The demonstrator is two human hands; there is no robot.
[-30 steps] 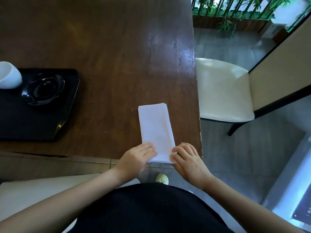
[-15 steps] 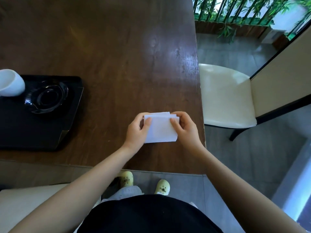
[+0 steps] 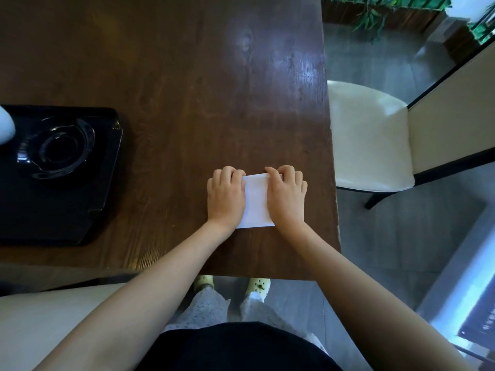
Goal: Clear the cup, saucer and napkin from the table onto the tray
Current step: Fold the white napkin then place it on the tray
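Note:
A white napkin, folded in half, lies flat on the dark wooden table near its right edge. My left hand rests palm down on the napkin's left side and my right hand on its right side, both pressing it against the table. A black tray sits at the table's left. On the tray stand a dark glass saucer and a white cup, the cup cut off by the left edge of the view.
A cream-seated chair stands just right of the table. Another pale seat is below the table's near edge at lower left. Grey floor tiles and a planter with green plants lie beyond the table's right edge.
The long napkin was lifted by its near end and folded over onto itself. Both hands have now come down flat on the folded napkin, pressing it on the table.

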